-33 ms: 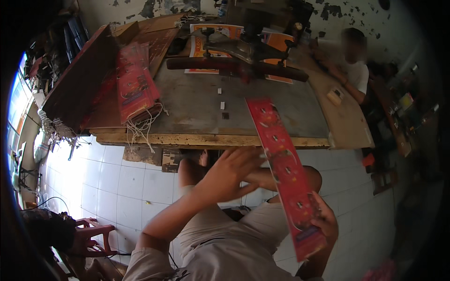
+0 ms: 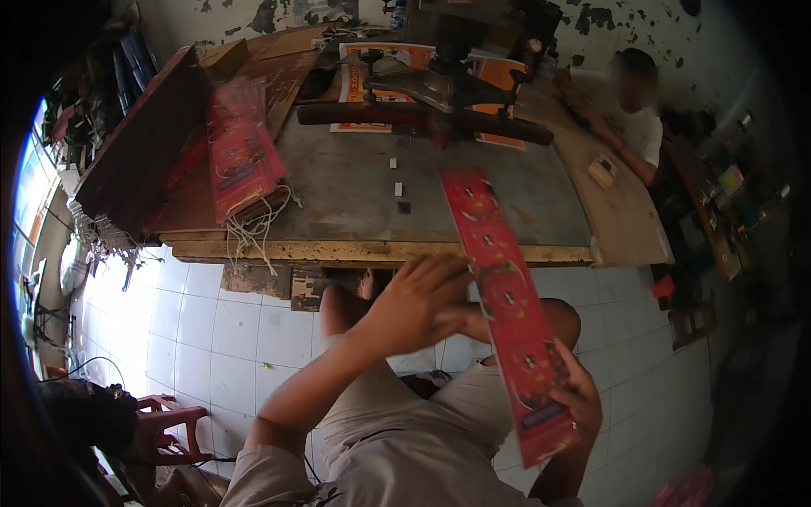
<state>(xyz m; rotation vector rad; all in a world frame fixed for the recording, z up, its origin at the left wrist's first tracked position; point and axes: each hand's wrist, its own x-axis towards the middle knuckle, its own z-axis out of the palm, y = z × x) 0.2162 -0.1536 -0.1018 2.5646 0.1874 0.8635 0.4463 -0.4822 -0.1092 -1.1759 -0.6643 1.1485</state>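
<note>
One long red strip [image 2: 519, 325] in the right hand [image 2: 579, 395], slanting toward the table [image 2: 355, 198]

So the right hand is grasping the strip by its right edge, close to the near end. The strip runs from there up and to the left, its far end over the near right part of the table and its near end above the person's lap [image 2: 405, 439]. Can't tell if the far end actually rests on the surface. It's printed, with a row of small dark-and-light spots down the middle.

The left hand [image 2: 418, 296] is just left of the strip, palm down, fingers loosely stretched out, tips right at the left edge. Can't tell if they're touching it or just hovering.

On the left side of the table there's a pile of similar red strips [image 2: 241, 156], white cords [image 2: 256, 221] spilling over the near edge, beside a tall dark stack [image 2: 144, 139]. Middle of the table: a couple of little white pieces [image 2: 399, 189]. Farther back, a dark metal fixture with a long reddish bar [image 2: 498, 127] stands in front of orange-and-white sheets [image 2: 355, 84]. Far right, a small pale block [image 2: 602, 171], and a co-worker [image 2: 649, 135] sits beyond it. Near left, a red stool [image 2: 196, 414] on the tiled floor [image 2: 228, 329].
</note>
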